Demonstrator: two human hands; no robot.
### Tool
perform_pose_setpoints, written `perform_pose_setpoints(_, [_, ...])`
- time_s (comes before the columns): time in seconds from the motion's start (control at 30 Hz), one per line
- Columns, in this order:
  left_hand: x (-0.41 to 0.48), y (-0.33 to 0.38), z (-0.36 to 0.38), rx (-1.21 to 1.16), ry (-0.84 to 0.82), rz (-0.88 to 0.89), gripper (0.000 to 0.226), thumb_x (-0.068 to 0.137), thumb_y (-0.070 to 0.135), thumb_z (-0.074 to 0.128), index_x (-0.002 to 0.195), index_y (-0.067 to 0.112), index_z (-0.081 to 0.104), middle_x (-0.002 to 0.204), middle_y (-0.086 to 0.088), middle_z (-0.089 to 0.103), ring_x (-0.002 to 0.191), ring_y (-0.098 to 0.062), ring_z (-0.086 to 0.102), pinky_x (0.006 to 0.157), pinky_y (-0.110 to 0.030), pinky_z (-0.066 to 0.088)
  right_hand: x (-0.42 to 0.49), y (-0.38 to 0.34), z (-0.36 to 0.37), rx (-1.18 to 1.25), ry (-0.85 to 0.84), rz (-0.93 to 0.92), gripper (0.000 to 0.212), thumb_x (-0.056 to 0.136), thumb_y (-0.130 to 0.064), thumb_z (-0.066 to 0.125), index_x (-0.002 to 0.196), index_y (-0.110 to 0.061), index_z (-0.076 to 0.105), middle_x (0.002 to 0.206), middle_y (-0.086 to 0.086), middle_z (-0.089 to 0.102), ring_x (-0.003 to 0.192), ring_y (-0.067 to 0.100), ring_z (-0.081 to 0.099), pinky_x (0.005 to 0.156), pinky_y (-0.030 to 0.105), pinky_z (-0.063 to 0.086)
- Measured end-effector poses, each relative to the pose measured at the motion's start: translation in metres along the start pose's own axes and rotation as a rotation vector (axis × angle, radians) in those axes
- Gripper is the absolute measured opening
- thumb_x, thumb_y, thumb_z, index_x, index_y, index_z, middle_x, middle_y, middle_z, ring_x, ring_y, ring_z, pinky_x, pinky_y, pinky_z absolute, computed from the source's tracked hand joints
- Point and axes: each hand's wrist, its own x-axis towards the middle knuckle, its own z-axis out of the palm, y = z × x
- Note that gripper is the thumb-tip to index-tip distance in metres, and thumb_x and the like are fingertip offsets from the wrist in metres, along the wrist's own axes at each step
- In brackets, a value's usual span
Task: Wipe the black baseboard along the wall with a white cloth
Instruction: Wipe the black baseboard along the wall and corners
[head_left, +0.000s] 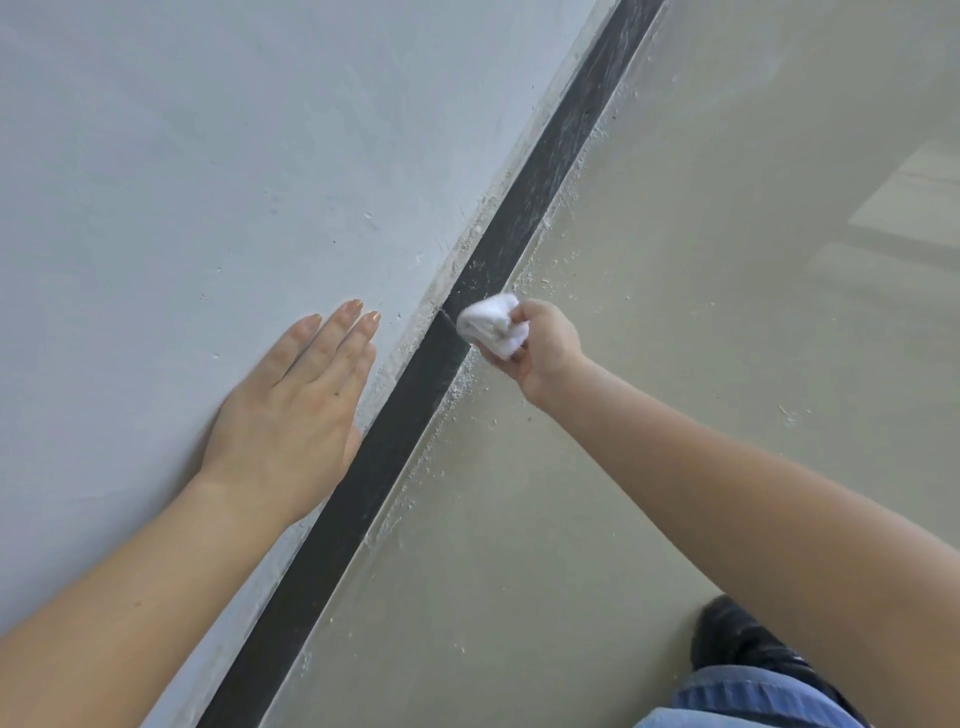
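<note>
Head view: right hand presses cloth against baseboard.

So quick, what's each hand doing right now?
Left hand: open, flat against the wall.
Right hand: holding the white cloth against the black baseboard.

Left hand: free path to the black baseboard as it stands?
Probably yes: the left hand lies flat on the wall just beside the black baseboard, nothing between them.
</note>
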Motion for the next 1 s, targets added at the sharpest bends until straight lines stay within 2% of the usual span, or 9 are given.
perform_pose_setpoints(0.1, [0.0,0.0,0.0,-0.046,0.004,0.003,0.065,0.085,0.026,0.015,0.138,-0.002,0.041,0.152,-0.014,0.027,0.143,-0.027,0.018,0.118,-0.04,0.002,-0.016,0.033,-0.01,-0.191,-0.028,0.158,0.017,0.082,-0.002,0.043,0.093,-0.01,0.054,0.11,0.019,0.058,0.076,0.033,0.063,0.052,0.031,0.056])
perform_pose_setpoints(0.3, [0.001,0.0,-0.001,-0.05,-0.003,0.003,0.064,0.086,0.025,0.015,0.137,-0.003,0.043,0.152,-0.015,0.028,0.143,-0.028,0.019,0.118,-0.04,0.002,-0.035,0.103,-0.001,-0.495,-0.267,0.387,0.032,0.084,0.002,0.052,0.116,0.006,0.05,0.1,0.023,0.06,0.078,0.031,0.064,0.076,0.039,0.058])
perform_pose_setpoints(0.43, [0.001,0.0,-0.002,-0.028,-0.016,0.012,0.06,0.086,0.022,0.021,0.137,-0.002,0.043,0.152,-0.014,0.028,0.143,-0.027,0.019,0.118,-0.04,0.003,-0.017,0.093,0.015,-0.5,-0.173,0.304,0.021,0.088,-0.002,0.049,0.109,0.001,0.052,0.082,0.013,0.057,0.084,0.029,0.064,0.093,0.043,0.053])
perform_pose_setpoints(0.5, [0.001,0.0,-0.003,-0.024,-0.015,0.007,0.06,0.086,0.022,0.023,0.137,-0.001,0.043,0.152,-0.014,0.028,0.143,-0.027,0.018,0.118,-0.04,0.002,-0.004,0.069,0.019,-0.522,-0.137,0.21,0.016,0.089,-0.001,0.048,0.104,-0.005,0.05,0.09,0.013,0.055,0.09,0.027,0.061,0.089,0.04,0.055])
perform_pose_setpoints(0.57, [0.001,0.001,-0.005,-0.021,-0.031,-0.003,0.062,0.084,0.024,0.022,0.137,0.0,0.042,0.152,-0.013,0.027,0.144,-0.027,0.018,0.118,-0.04,0.001,0.008,0.043,0.018,-0.517,-0.074,0.103,0.025,0.088,0.0,0.048,0.112,-0.004,0.051,0.097,0.013,0.052,0.083,0.025,0.056,0.081,0.037,0.056])
perform_pose_setpoints(0.63, [0.001,0.001,-0.006,-0.032,-0.035,-0.019,0.059,0.086,0.022,0.021,0.136,-0.001,0.044,0.152,-0.013,0.029,0.143,-0.027,0.02,0.118,-0.04,0.0,0.016,0.02,0.015,-0.482,0.021,0.01,0.035,0.087,-0.001,0.05,0.122,0.001,0.049,0.097,0.013,0.052,0.082,0.025,0.054,0.088,0.041,0.055])
perform_pose_setpoints(0.73, [0.002,0.001,-0.008,-0.053,-0.067,-0.027,0.062,0.085,0.023,0.018,0.132,-0.004,0.049,0.148,-0.015,0.035,0.141,-0.028,0.026,0.117,-0.039,0.0,0.01,-0.005,0.006,-0.321,0.1,-0.077,0.023,0.084,0.002,0.053,0.103,-0.008,0.045,0.079,0.011,0.055,0.071,0.023,0.057,0.095,0.045,0.051])
perform_pose_setpoints(0.83, [0.006,0.003,-0.019,0.024,-0.108,-0.018,0.062,0.088,0.026,0.015,0.141,0.004,0.039,0.154,-0.011,0.026,0.144,-0.025,0.016,0.115,-0.039,-0.007,-0.012,-0.018,-0.008,-0.266,0.081,-0.1,0.027,0.081,0.006,0.053,0.106,-0.001,0.045,0.084,0.015,0.057,0.079,0.029,0.062,0.089,0.046,0.054])
perform_pose_setpoints(1.0, [0.031,0.009,-0.045,0.055,-0.147,-0.05,0.061,0.095,0.036,0.02,0.15,0.011,0.01,0.159,-0.008,-0.002,0.145,-0.025,-0.009,0.116,-0.042,-0.009,-0.06,-0.042,-0.035,-0.339,-0.03,-0.07,0.041,0.08,0.007,0.052,0.121,0.005,0.046,0.099,0.02,0.058,0.075,0.032,0.061,0.059,0.032,0.058])
